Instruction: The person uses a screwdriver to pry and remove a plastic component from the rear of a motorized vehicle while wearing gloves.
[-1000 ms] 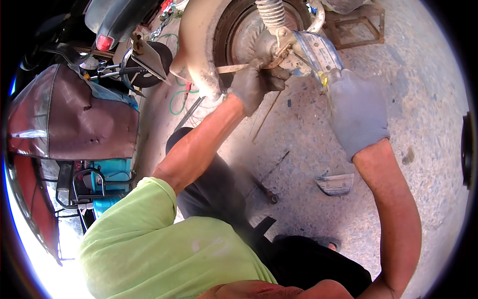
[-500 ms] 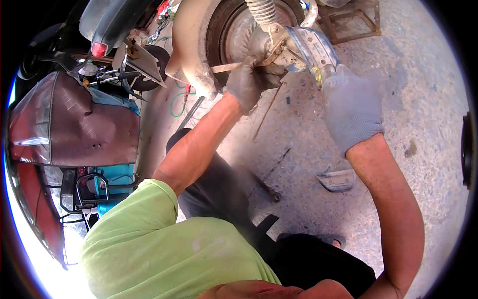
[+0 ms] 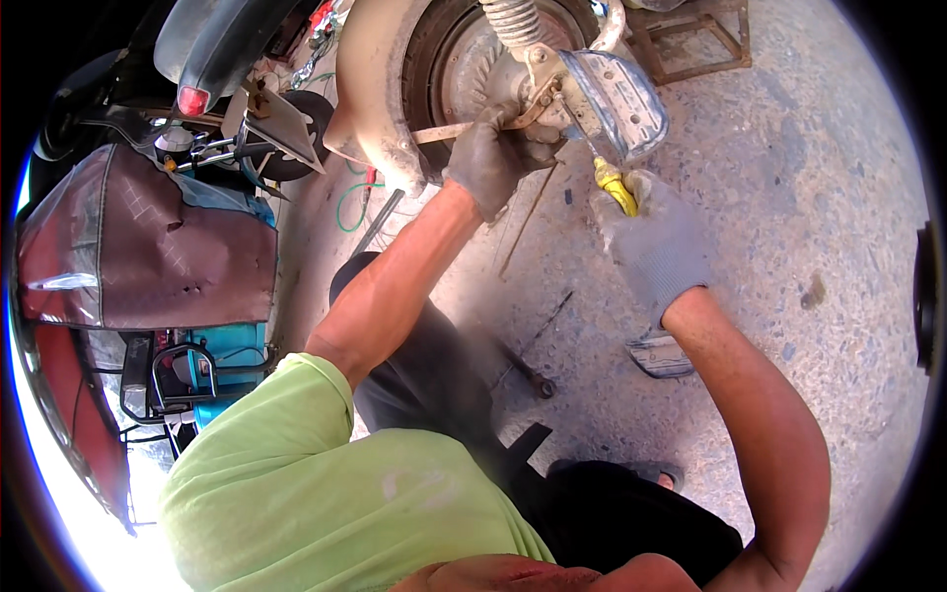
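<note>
My left hand (image 3: 485, 163), in a dirty grey glove, is closed at a flat metal strap (image 3: 442, 132) beside the wheel hub (image 3: 464, 74); whether its fingers grip the strap or something behind it I cannot make out. My gloved right hand (image 3: 653, 242) holds a yellow-handled screwdriver (image 3: 617, 190), its shaft pointing up toward the bolted bracket (image 3: 541, 84) below a coil shock absorber (image 3: 509, 22). A dusty footrest plate (image 3: 621, 104) sits just right of the bracket. The beige fender (image 3: 360, 89) curves round the tyre's left side.
A loose plate (image 3: 659, 357), a wrench (image 3: 539, 380) and thin rods lie on the concrete floor (image 3: 809, 197). A rusty frame (image 3: 691, 69) sits at back right. A maroon cover (image 3: 168, 247), black rack, green hose (image 3: 347, 202) and other vehicles crowd the left.
My right hand has moved down and left, away from the footrest plate, and the yellow screwdriver now shows more fully. My left hand stays by the strap.
</note>
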Tool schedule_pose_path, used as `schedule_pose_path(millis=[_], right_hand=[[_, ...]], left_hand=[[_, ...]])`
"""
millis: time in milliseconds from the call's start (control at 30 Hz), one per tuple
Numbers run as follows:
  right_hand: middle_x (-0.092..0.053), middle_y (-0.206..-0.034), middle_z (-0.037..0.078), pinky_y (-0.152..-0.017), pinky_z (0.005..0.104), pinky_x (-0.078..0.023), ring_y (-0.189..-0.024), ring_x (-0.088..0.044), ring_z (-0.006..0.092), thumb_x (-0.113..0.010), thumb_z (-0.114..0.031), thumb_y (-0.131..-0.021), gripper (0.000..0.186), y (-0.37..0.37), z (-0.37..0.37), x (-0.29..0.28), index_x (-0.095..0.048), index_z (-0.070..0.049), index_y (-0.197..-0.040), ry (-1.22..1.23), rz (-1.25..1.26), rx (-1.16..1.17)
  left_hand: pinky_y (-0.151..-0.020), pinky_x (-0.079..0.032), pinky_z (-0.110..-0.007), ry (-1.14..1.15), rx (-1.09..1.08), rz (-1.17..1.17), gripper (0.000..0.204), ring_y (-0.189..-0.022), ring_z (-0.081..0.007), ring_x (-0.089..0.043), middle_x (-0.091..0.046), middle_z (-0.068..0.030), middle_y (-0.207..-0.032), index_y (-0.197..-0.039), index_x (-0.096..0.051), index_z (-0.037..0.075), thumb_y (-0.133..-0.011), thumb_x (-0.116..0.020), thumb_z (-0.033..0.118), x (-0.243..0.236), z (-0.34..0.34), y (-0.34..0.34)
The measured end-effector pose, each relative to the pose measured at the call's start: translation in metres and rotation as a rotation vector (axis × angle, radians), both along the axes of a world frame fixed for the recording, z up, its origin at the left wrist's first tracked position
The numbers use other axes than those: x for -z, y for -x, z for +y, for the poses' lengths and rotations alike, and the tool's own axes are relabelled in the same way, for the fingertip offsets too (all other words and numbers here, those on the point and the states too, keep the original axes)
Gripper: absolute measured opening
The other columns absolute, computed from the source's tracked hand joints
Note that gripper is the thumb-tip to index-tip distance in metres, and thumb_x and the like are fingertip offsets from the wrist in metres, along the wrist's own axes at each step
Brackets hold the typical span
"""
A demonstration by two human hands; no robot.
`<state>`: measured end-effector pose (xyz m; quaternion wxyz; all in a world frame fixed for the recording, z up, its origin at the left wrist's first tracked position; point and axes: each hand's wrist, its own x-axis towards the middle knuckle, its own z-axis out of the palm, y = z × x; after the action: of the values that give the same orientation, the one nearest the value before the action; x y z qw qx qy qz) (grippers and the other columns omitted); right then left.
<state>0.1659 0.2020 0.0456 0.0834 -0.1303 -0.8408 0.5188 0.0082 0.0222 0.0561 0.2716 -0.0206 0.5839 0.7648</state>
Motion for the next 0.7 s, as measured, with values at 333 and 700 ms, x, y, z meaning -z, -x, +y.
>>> schedule_pose_path(millis=[333,700], right_hand=[[-0.071,-0.093,0.026,-0.079,0.0421,-0.053,-0.089,-0.071,0.0389,-0.068,-0.028,-0.092,0.033,0.007,0.014,0.009,-0.070,0.002,-0.106,0.367,-0.008,-0.038],[-0.070,-0.099,0.029,-0.086,0.0498,-0.053,-0.098,-0.068,0.0449,-0.063,-0.025,-0.093,0.036,0.000,0.004,0.018,-0.064,0.000,-0.118,0.097,0.035,-0.011]], left_hand=[[-0.079,-0.050,-0.047,-0.028,0.050,0.075,0.026,-0.070,-0.0232,-0.058,-0.068,-0.0111,-0.085,-0.112,-0.062,0.009,-0.101,-0.050,0.029,-0.001,-0.005,0.000],[-0.084,-0.051,-0.051,-0.007,0.019,0.057,0.027,-0.071,-0.0262,-0.060,-0.069,-0.0141,-0.085,-0.116,-0.061,0.007,-0.101,-0.049,0.027,-0.002,-0.002,0.001]])
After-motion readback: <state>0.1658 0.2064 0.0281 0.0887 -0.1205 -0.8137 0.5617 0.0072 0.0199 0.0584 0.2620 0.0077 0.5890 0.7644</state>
